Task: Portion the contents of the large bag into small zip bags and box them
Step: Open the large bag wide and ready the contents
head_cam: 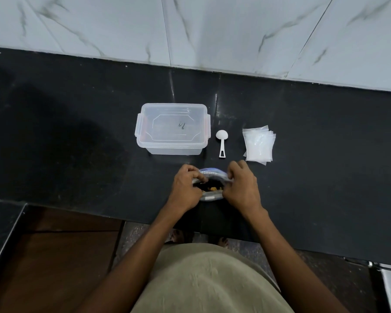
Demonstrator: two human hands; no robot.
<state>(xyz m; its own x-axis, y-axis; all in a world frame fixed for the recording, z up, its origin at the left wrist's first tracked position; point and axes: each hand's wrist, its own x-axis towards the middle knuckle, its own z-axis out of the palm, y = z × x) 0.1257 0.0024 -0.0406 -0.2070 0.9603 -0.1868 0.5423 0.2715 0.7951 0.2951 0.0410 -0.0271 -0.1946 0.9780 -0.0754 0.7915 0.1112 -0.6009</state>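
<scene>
Both hands are shown at the mouth of the large bag [212, 177], which stands on the black countertop [77, 132] between them. Its rim is pinched by the curled fingers of the left hand [186, 188] on one side and of the right hand [242, 188] on the other, and the opening is held apart; dark and orange contents are seen inside, too small to identify. Just beyond the right hand a white measuring scoop [221, 142] is laid, bowl away from the person. Farther to that hand's outer side a stack of small zip bags [259, 145] is seen, untouched. Beyond the left hand a clear plastic box [173, 128] is placed with its lid clipped on.

Risks judged from this state: were either pinch released, the unsupported bag could slump or tip and its contents be spilled over the counter edge nearby. A pull too sharp could tear the seal. The box remains closed, so nothing can yet be boxed.
</scene>
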